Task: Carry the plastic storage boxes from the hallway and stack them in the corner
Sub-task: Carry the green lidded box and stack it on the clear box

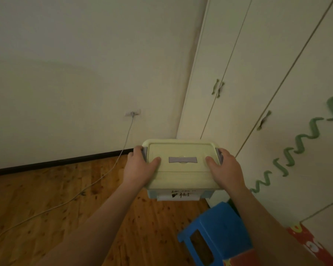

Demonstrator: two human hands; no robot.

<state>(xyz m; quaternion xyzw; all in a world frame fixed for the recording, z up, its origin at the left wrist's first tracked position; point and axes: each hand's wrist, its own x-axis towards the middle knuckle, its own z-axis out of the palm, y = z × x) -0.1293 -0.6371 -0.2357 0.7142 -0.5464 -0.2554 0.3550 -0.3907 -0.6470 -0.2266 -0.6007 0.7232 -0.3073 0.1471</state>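
Yellow-lid storage box (182,175) | L hand (139,167) + R hand (226,167) gripping sides | front label handwritten, illegible

Smooth matt pale-yellow plastic lid (183,169) on a plastic box (181,194) with a paper label (179,195), glossy knotty wood floor (46,198), smooth blue plastic stool (217,233), matt painted wall (75,73), matt cream wardrobe doors (248,73), thin white plastic-coated cable (96,181)
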